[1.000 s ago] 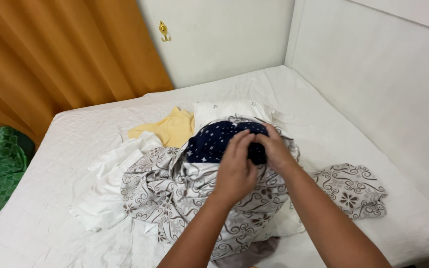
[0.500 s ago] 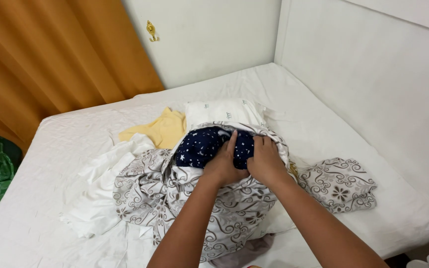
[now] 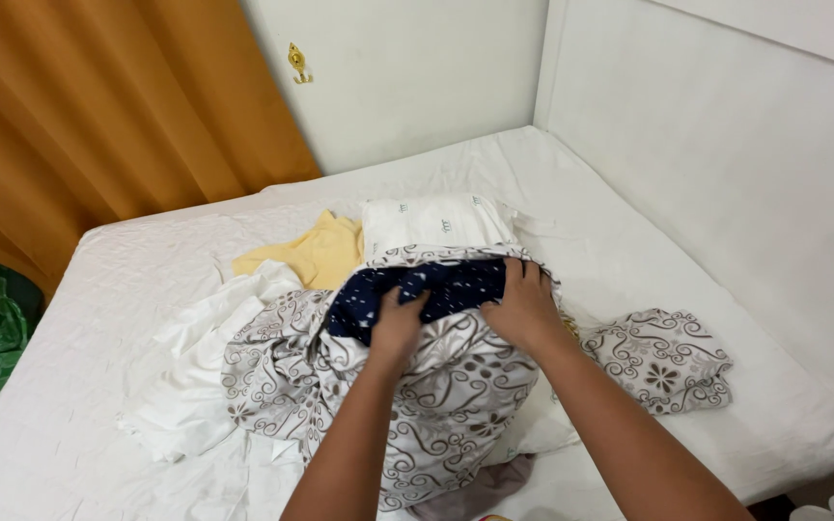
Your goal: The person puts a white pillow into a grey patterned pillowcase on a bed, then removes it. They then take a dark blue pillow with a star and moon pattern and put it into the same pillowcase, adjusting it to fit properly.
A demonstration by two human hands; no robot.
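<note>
Both hands are spreading apart since before | left hand (image 3: 400, 326) and right hand (image 3: 525, 307) are each gripping the navy dotted cloth (image 3: 436, 287), lying crosswise atop the swirl-patterned sheet (image 3: 436, 386) | bed (image 3: 127, 289)

Both bare forearms extended forward; left hand (image 3: 400, 326) and right hand (image 3: 523, 307) palm-down, side by side, fingers curled.

White bed (image 3: 147, 280) filling the frame, laundry heap at centre, white sheet (image 3: 195, 357) at 9 o'clock of the heap, yellow cloth (image 3: 311, 256) at 11, folded white cloth (image 3: 431, 224) at 12, patterned cloth (image 3: 663, 357) at 3
</note>
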